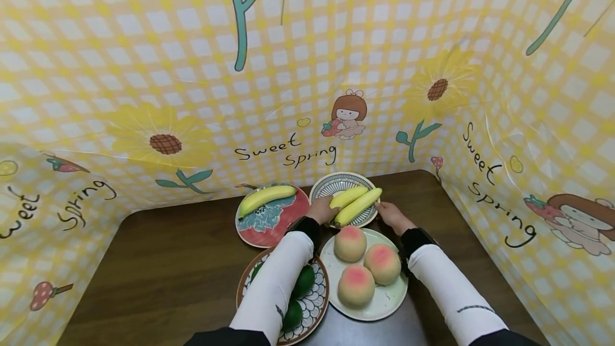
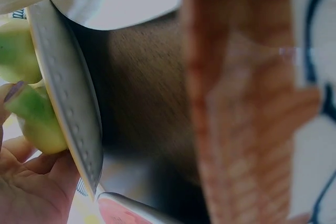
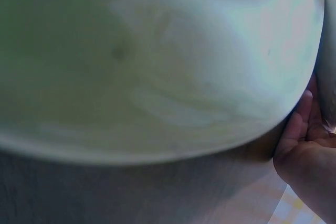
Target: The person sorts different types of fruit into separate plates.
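Two yellow bananas (image 1: 357, 208) lie side by side on a black-and-white patterned plate (image 1: 331, 180) at the back of the table. My left hand (image 1: 321, 210) reaches over the plate's left side and grips the near end of a banana. In the left wrist view its fingers curl beside the greenish banana end (image 2: 37, 114), inside the plate's rim (image 2: 73, 103). At the plate's right edge, close to the bananas' far tips, my right hand (image 1: 395, 219) grips the rim. Its bent fingers (image 3: 302, 116) lie along the plate's outer side in the right wrist view.
Three peaches (image 1: 356, 286) sit on a pale green plate (image 1: 384, 308) between the forearms. A brown-rimmed plate (image 1: 326, 292) holds dark green fruits (image 1: 304, 282) under the left forearm. Back left, another banana (image 1: 269, 196) rests on a red and blue plate (image 1: 264, 236).
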Available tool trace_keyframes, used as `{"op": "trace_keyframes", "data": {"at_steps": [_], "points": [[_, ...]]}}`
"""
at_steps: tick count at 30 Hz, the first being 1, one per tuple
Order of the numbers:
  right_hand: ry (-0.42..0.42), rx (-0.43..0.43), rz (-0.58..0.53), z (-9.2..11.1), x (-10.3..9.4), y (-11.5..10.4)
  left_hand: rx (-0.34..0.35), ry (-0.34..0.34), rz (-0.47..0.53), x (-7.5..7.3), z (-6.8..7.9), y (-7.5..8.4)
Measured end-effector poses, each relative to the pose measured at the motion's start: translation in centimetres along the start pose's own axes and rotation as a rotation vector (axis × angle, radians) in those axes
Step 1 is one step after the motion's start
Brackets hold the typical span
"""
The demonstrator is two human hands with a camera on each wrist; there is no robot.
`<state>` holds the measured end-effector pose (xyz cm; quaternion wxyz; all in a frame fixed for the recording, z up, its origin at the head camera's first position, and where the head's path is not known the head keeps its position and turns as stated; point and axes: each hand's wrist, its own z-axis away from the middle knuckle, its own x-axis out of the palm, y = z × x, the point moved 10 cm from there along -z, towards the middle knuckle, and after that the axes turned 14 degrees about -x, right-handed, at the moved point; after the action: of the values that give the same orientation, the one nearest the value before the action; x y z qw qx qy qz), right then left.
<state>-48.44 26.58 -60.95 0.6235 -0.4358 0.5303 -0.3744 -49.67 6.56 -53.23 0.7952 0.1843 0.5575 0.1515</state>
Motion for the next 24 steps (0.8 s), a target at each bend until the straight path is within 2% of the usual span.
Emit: {"op": "trace_keyframes", "data": {"at_steps": [2,3,6,12,17,20,24], "points": [[-0.004,0.018,0.016,0.5,0.1,-0.5,-0.006,-0.016,0.015,0.2,-0.1,-0.2],[-0.001,0.055,0.038,1.1,0.2,-1.3,-0.006,-0.02,0.027,0.2,-0.1,-0.3],[-0.012,0.061,0.063,1.8,0.4,-2.3,-0.001,-0.027,0.049,0.2,-0.3,-0.6],[-0.002,0.047,0.072,1.8,0.5,-2.4,0.03,0.004,0.014,-0.9,0.2,-0.8],[-0.002,0.032,0.079,1.5,0.5,-1.9,0.071,0.034,0.006,-3.4,1.6,-0.5],[-0.002,0.027,0.077,1.6,0.4,-2.0,0.124,0.08,0.002,-5.4,2.5,-0.4],[-0.01,0.024,0.071,1.6,0.4,-2.3,0.145,0.137,0.04,-8.5,3.3,-1.2]]}}
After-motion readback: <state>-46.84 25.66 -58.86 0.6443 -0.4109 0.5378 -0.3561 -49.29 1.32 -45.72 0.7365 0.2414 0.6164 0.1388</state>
